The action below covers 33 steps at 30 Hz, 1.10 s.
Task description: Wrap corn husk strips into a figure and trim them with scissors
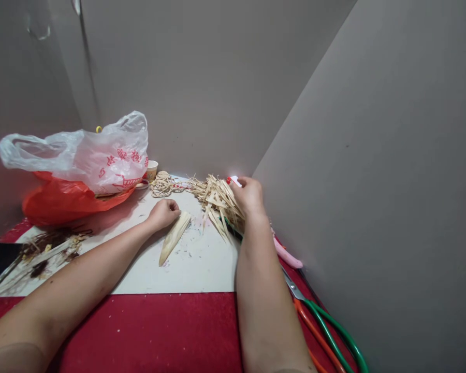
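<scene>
Resting on the white board [202, 269] near its middle, the left hand [163, 213] is curled into a loose fist on the top end of a pale folded husk leaf [174, 238], whose tip points toward the board's near edge. Toward the far right corner, the right hand [249, 197] grips a small red-and-white object [233, 180] above the heap of husk strips [216, 202]. Scissors [322, 321] lie along the table's right edge, plastic bags [89, 166] at the far left.

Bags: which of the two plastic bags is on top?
The see-through white bag with red writing is on top. The plain orange-red bag lies squashed underneath it, at the far left of the white board.
</scene>
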### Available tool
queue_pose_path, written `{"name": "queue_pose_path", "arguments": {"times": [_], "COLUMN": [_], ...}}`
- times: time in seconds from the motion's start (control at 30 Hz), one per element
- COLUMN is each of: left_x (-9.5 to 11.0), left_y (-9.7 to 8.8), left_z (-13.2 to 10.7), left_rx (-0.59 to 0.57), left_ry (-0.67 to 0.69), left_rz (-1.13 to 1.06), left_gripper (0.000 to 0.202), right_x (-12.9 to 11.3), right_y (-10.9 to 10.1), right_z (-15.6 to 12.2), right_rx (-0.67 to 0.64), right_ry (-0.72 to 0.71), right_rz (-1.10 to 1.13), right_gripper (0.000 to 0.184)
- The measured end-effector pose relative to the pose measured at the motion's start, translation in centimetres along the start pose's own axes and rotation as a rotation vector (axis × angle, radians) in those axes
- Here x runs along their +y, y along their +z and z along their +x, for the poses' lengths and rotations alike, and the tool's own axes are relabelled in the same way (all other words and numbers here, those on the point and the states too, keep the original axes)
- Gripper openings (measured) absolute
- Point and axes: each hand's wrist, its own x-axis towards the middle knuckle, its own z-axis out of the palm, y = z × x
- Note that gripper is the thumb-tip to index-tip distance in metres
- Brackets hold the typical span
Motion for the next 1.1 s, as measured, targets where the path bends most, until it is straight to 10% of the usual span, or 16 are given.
{"name": "queue_pose_path", "arguments": {"times": [0.13,0.3,0.43,0.57,0.7,0.93,1.1], "left_x": [0.8,1.2,0.2,0.0,0.4,0.0,-0.1], "left_y": [-0.2,0.4,0.3,-0.6,-1.2,-0.9,-0.4], "left_z": [-0.7,-1.6,-0.5,0.6,0.7,0.7,0.4], "left_rx": [0.029,-0.036,0.054,0.044,-0.032,-0.121,0.053], "left_ry": [-0.017,0.030,-0.021,-0.214,-0.327,-0.308,-0.159], "left_rz": [0.097,0.179,-0.298,-0.978,-1.302,-1.263,-1.050], "left_gripper": [0.025,0.015,0.016,0.018,0.008,0.015,0.030], "right_x": [-3.0,-6.3,-5.6,-4.3,-4.7,-5.0,-4.4], "right_y": [1.2,3.5,5.9,7.6,9.3,12.0,12.1], "right_z": [-0.1,-1.5,-2.1,-1.8,-2.1,-2.8,-2.9], "right_rx": [0.216,-0.159,-0.442,-0.290,-0.332,-0.301,-0.146], "right_ry": [0.070,0.092,0.194,0.127,0.222,0.275,0.376], "right_rz": [0.057,0.156,0.165,0.002,0.365,0.751,0.777], "right_gripper": [0.014,0.012,0.015,0.017,0.023,0.029,0.030]}}
